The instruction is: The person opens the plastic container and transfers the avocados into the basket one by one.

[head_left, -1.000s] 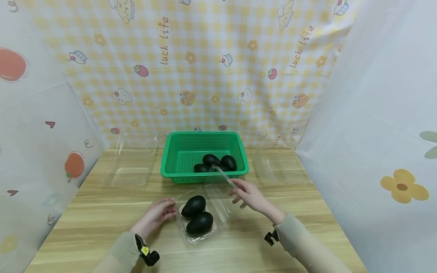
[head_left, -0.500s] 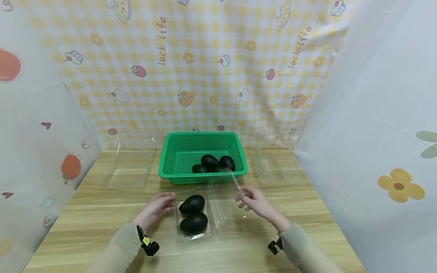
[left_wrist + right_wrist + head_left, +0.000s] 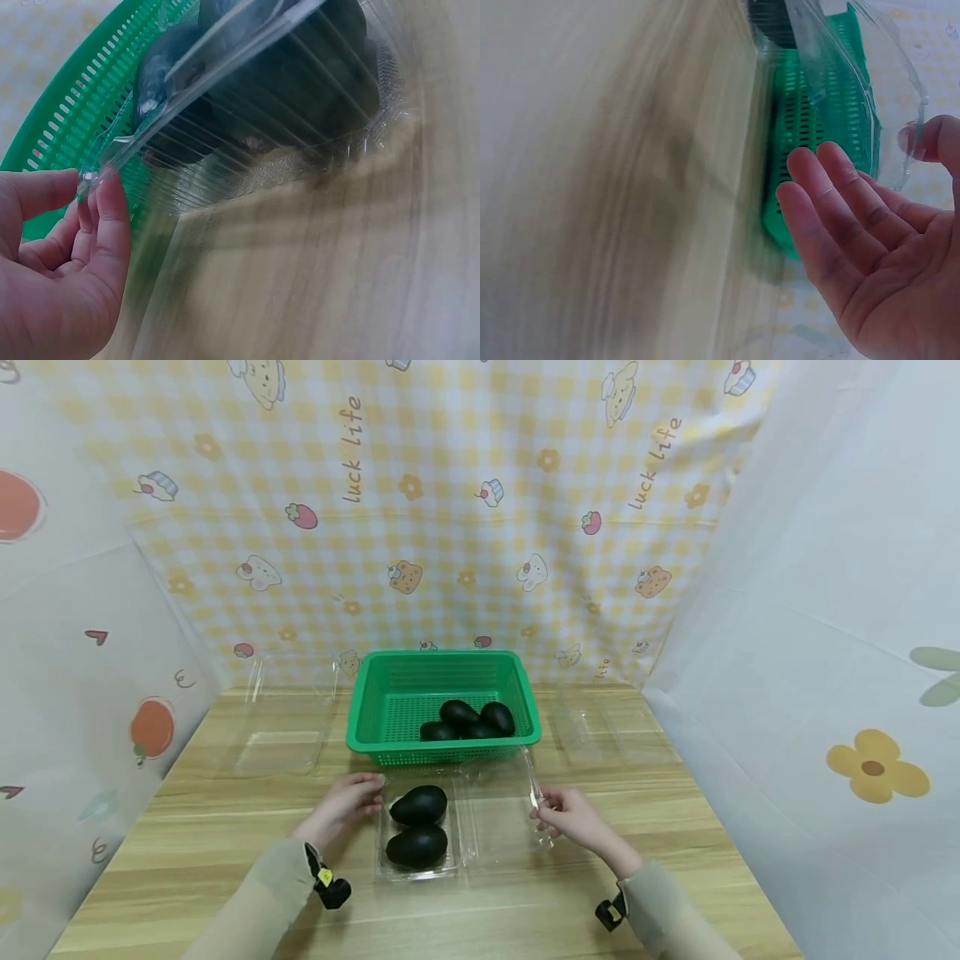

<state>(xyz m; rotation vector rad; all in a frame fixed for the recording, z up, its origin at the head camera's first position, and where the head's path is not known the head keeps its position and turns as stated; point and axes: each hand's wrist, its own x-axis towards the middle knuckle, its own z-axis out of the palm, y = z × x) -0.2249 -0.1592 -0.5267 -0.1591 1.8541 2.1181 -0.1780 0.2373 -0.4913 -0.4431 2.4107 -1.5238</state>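
Note:
A clear plastic clamshell box lies unfolded on the table, its lid spread to the right. Two dark avocados sit in its base, one behind the other. At the base's left rim, my left hand pinches the edge between thumb and fingers, as the left wrist view shows close up. My right hand holds the lid's outer edge by thumb and index finger. In the right wrist view its other fingers extend loosely below the lid.
Behind the box stands a green plastic basket with several more avocados at its front right. Another clear box stands open at the back left, and one more at the back right. A patterned cloth hangs behind the table.
My right hand has moved right and down, swinging the lid away from the basket and flatter. The box has turned straighter and slid slightly left; my left hand has stayed at its rim.

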